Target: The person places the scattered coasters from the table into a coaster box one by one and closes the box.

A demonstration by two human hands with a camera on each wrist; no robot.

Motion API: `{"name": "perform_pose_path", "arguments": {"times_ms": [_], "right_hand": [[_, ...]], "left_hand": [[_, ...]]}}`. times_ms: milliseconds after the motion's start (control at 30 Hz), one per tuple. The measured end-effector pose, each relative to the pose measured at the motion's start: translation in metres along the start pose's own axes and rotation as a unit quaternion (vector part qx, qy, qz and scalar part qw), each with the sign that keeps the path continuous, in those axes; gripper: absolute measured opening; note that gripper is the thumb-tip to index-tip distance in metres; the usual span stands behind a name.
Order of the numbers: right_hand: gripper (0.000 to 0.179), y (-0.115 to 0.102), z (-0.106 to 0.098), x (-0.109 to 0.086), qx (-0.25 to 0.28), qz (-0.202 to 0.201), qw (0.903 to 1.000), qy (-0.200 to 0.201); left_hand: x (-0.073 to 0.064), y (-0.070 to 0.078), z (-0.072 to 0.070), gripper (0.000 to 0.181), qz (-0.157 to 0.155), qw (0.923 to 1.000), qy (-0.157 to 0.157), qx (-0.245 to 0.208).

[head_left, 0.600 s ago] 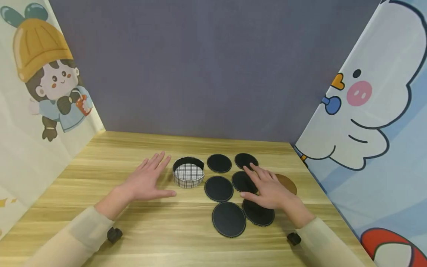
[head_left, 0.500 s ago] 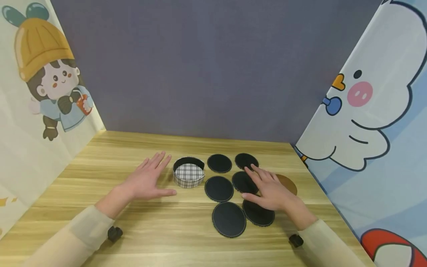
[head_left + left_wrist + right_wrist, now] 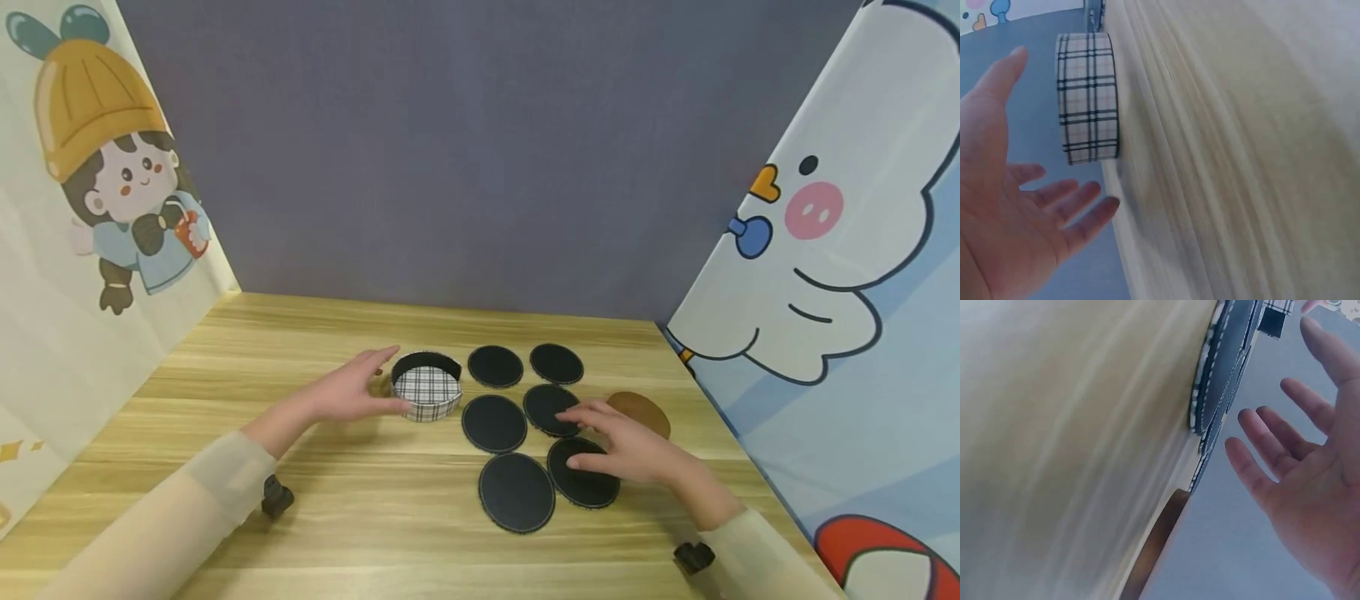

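Observation:
A round coaster holder (image 3: 427,408) with white-and-black plaid sides and a dark inner wall stands at the middle of the table. My left hand (image 3: 351,392) is at its left side, thumb and fingers spread apart with nothing between them. In the left wrist view the plaid wall of the holder (image 3: 1089,97) lies just beyond the fingers. Several round black stitched coasters lie flat to the right, among them a near one (image 3: 516,493) and a middle one (image 3: 493,423). Over the right-hand coaster (image 3: 588,485) hovers my right hand (image 3: 630,446), fingers loosely bent, holding nothing.
A brown disc (image 3: 640,412) lies flat beyond the right hand, partly covered by it. The wooden table (image 3: 360,517) ends at a grey back panel (image 3: 450,167). Cartoon-printed sheets (image 3: 840,283) border both sides.
My left hand has moved right to the holder, its fingers turning toward it. The right hand has shifted slightly right and nearer, its fingers bending and uncovering the far right coaster.

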State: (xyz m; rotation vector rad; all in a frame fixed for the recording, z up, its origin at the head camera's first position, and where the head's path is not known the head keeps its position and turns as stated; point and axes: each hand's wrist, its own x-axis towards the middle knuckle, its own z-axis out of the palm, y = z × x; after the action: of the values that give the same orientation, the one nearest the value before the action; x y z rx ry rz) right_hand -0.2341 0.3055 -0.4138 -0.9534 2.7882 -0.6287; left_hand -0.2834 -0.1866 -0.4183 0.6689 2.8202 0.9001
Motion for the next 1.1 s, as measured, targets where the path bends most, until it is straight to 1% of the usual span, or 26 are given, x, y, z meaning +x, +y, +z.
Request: {"name": "perform_pose_path", "arguments": {"times_ms": [133,267,367,433,633,900,1100], "right_hand": [[0.062,0.006,0.001,-0.008,0.024,-0.003,0.9997,-0.007],[0.06,0.012,0.001,-0.016,0.037,0.001,0.9991,-0.021],[0.06,0.015,0.002,-0.02,0.047,0.005,0.9985,-0.028],[0.06,0.016,0.003,-0.023,0.049,0.006,0.9983,-0.03],[0.059,0.014,0.003,-0.026,0.048,0.001,0.9985,-0.028],[0.057,0.013,0.004,-0.027,0.045,-0.004,0.9981,-0.042],[0.056,0.013,0.005,-0.028,0.043,-0.013,0.9985,-0.033]], "left_hand": [[0.011,-0.004,0.003,0.122,-0.004,0.9985,-0.025,-0.048],[0.02,-0.009,0.007,0.125,-0.012,0.9938,-0.043,-0.102],[0.025,-0.012,0.008,0.124,-0.013,0.9914,-0.049,-0.12],[0.028,-0.014,0.008,0.123,-0.015,0.991,-0.049,-0.123],[0.032,-0.017,0.008,0.122,-0.027,0.9925,-0.044,-0.111],[0.033,-0.018,0.012,0.122,-0.047,0.993,-0.045,-0.098],[0.033,-0.019,0.013,0.122,-0.047,0.9926,-0.044,-0.103]]}}
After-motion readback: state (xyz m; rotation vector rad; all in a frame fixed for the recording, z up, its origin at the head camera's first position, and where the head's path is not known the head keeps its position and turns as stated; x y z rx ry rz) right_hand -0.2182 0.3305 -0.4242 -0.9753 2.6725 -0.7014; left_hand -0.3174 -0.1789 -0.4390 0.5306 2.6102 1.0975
